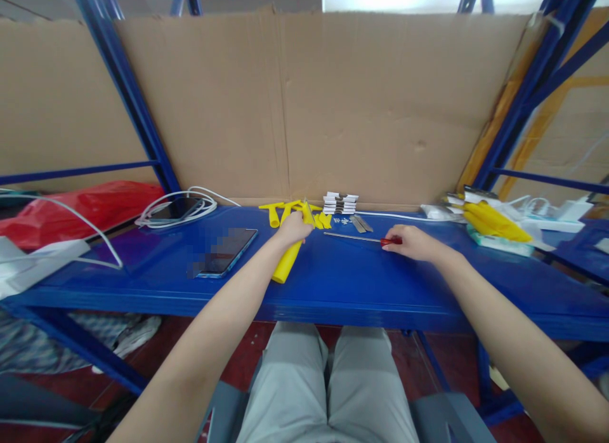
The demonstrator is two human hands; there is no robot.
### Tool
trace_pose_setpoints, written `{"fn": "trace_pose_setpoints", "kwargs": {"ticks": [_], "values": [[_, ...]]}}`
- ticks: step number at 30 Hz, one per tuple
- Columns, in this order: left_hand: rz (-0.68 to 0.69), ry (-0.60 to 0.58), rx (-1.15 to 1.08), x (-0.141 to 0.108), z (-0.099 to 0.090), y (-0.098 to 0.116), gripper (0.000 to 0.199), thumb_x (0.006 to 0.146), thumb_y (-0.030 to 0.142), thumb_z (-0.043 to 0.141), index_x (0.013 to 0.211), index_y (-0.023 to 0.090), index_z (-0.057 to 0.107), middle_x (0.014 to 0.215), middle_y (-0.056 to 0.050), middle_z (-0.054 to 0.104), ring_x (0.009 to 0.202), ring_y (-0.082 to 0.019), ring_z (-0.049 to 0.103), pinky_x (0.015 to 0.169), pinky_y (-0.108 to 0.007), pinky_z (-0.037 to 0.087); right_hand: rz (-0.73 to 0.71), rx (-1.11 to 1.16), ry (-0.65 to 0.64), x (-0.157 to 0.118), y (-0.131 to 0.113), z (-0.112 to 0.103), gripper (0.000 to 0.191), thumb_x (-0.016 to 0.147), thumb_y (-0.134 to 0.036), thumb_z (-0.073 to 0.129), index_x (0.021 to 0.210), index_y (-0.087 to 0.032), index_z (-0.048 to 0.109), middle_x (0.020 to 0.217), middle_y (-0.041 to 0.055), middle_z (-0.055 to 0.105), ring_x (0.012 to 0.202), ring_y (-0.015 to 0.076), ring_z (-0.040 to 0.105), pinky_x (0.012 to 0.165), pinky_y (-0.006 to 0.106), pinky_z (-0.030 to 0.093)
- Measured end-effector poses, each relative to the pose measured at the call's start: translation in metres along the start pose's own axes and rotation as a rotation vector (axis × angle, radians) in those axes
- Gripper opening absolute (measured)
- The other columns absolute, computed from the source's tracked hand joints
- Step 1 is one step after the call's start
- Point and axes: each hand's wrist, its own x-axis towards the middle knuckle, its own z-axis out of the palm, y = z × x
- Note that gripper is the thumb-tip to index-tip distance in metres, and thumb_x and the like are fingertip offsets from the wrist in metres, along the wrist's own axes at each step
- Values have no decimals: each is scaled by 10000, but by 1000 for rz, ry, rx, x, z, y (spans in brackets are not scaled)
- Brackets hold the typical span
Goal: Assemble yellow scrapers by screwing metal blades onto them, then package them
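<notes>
My left hand (295,230) is closed around a yellow T-shaped handle (287,265), its round tube end pointing down toward the front edge of the blue table. My right hand (410,242) grips the red handle of a screwdriver (354,237), whose long metal shaft points left, low over the table. Behind my left hand lie more yellow T-shaped handles (273,216). Small flat yellow pieces (323,221) are just right of them. Flat metal strips (360,224) and tiny silvery parts (341,221) lie beyond the screwdriver. My left fingers partly hide the yellow handle's upper end.
A stack of small white packs (340,203) stands against the cardboard wall (356,106). A phone (228,252) lies left of my left arm. Further left are a coiled white cable (157,211) and a red bag (90,208). Yellow packaging (495,221) and a power strip (554,223) sit right.
</notes>
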Motion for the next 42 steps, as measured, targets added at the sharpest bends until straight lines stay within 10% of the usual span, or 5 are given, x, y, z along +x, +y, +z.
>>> {"fn": "trace_pose_setpoints", "kwargs": {"ticks": [18,24,33,42], "values": [[130,-209,-69,-17,-3,14,239,719,124,519,951,105,574,789,-66,609,558,-123,564,463,-215,458,153,-24,-82,1,8,6,296,793,-311,547,1012,-147,662,1023,113,674,923,227,623,842,316,473],[138,-271,-38,-25,-3,18,411,857,198,479,1258,108,468,653,-23,597,485,-115,563,484,-216,460,161,-25,-45,1,15,10,337,781,-326,568,1066,-168,652,1066,110,662,979,237,613,884,332,469],[330,-223,251,-31,-4,26,576,802,113,430,1377,142,403,1385,-92,471,1189,-224,508,941,-290,425,236,-37,-83,2,10,8,392,797,-287,547,1154,-136,606,1165,135,631,1057,256,596,945,356,447],[519,-163,451,-20,7,10,528,824,172,484,1350,166,440,1390,-78,465,1287,-231,409,1082,-349,281,254,-54,-50,3,10,9,456,797,-278,547,1222,-113,554,1236,156,589,1129,264,563,993,370,419]]}}
